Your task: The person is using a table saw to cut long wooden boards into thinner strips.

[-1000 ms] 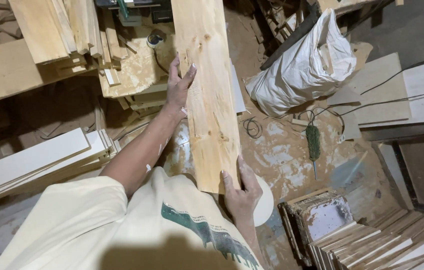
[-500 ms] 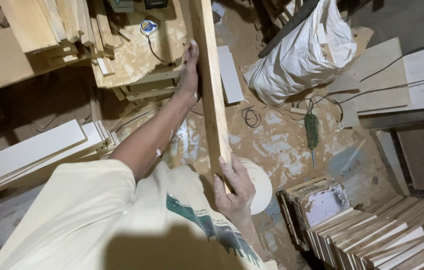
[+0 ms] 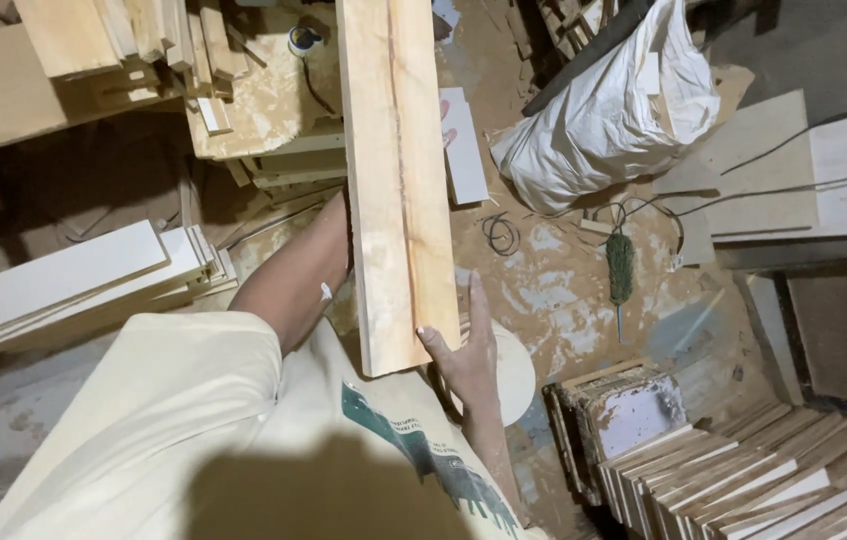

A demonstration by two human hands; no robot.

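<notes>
Sack: white plastic, bulging and crumpled, on the floor at upper right, beside flat boards. No labels, signs or screens.

Plank turned again: broad face a second ago, thin edge half a second ago, broad face back toward camera now. Left hand now behind board, only fingertips showing. Right hand shifted to lower right corner.

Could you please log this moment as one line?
long pale wooden plank | right hand grips near end | left hand mostly hidden behind plank | white sack on floor
</notes>
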